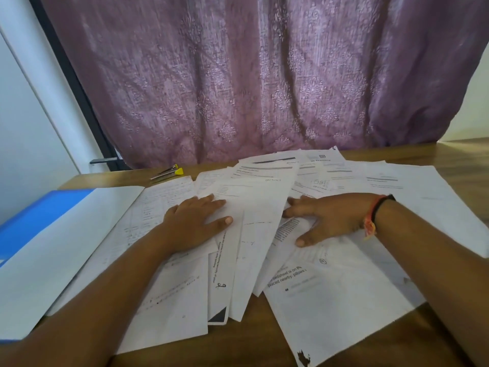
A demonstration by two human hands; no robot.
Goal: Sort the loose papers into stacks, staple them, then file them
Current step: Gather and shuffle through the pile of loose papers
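Loose papers (260,223) lie fanned in an overlapping heap across a wooden table (449,154). Both the left hand (191,225) and right hand (326,219) press flat on the sheets, fingers straight, gripping nothing. A blue folder (39,215) lies at left; a yellow-tipped stapler (169,172) sits behind, near a purple curtain (264,75).

Loose white papers (264,226) overlapping, fanned flat across table.
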